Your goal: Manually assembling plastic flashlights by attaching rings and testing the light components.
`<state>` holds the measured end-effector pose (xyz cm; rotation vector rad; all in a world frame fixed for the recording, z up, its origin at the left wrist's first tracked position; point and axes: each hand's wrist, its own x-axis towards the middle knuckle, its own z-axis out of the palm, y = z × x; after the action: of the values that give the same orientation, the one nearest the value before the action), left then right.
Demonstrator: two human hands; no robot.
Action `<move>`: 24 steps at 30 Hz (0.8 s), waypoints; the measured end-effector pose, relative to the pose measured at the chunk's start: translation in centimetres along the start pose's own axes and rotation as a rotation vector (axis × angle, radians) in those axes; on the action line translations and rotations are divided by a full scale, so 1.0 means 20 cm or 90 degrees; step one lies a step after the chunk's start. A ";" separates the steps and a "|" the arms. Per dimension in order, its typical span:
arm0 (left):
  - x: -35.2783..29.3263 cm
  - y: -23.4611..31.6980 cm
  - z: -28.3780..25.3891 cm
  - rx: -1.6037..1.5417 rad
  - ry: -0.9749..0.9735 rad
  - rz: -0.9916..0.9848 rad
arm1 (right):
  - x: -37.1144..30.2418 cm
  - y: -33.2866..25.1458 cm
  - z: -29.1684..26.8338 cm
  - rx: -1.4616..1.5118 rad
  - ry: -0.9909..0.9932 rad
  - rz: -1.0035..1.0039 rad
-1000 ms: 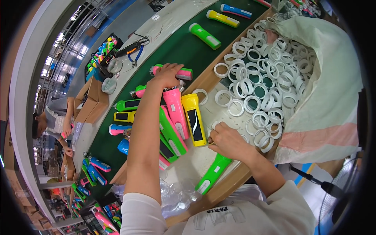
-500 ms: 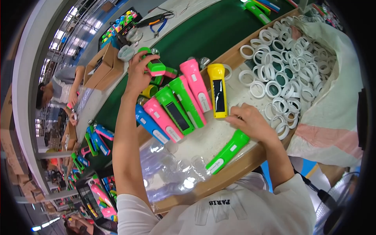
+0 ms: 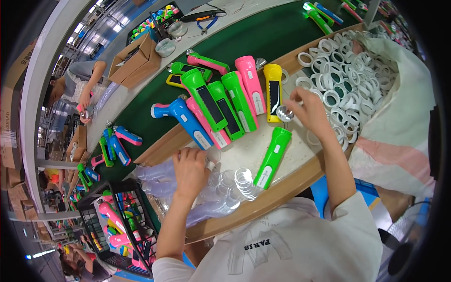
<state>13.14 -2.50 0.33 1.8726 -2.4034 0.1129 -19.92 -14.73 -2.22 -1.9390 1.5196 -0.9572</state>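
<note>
My right hand (image 3: 305,111) pinches a shiny, clear-looking round reflector (image 3: 284,113) just below the yellow flashlight (image 3: 273,91). My left hand (image 3: 190,165) is closed, fingers bent, beside the stacked clear plastic discs (image 3: 221,188); something pale shows at its thumb, too small to name. Between my hands and beyond them lie a blue flashlight (image 3: 188,122), green flashlights (image 3: 204,101) and a pink flashlight (image 3: 250,87), leaning side by side on the tray's far edge. A single green flashlight (image 3: 273,157) lies nearer me, between the discs and my right forearm.
White rings (image 3: 345,94) heap at the right of the cardboard tray (image 3: 263,209), beside a white woven sack (image 3: 399,122). Beyond runs a green belt (image 3: 249,37) with more flashlights. A black crate (image 3: 120,230) of flashlights stands lower left; a person (image 3: 87,87) works across the belt.
My left hand has left the far flashlights and come down to the clear discs. A green flashlight now lies atop the row. My right hand has risen slightly, a reflector now visible in it.
</note>
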 end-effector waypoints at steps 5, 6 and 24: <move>-0.02 0.03 0.12 0.018 0.045 -0.011 | 0.18 0.22 0.06 -0.316 0.040 -0.085; -0.02 0.03 0.11 0.018 0.050 -0.009 | 0.18 0.25 0.07 -0.309 0.044 -0.096; -0.10 0.01 0.01 -0.256 -0.029 -0.049 | -0.14 -0.25 -0.19 0.022 -0.168 -0.108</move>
<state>13.49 -0.58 -0.13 1.7868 -2.1694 -0.3930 -20.20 -10.56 3.24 -2.1003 1.1988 -0.7538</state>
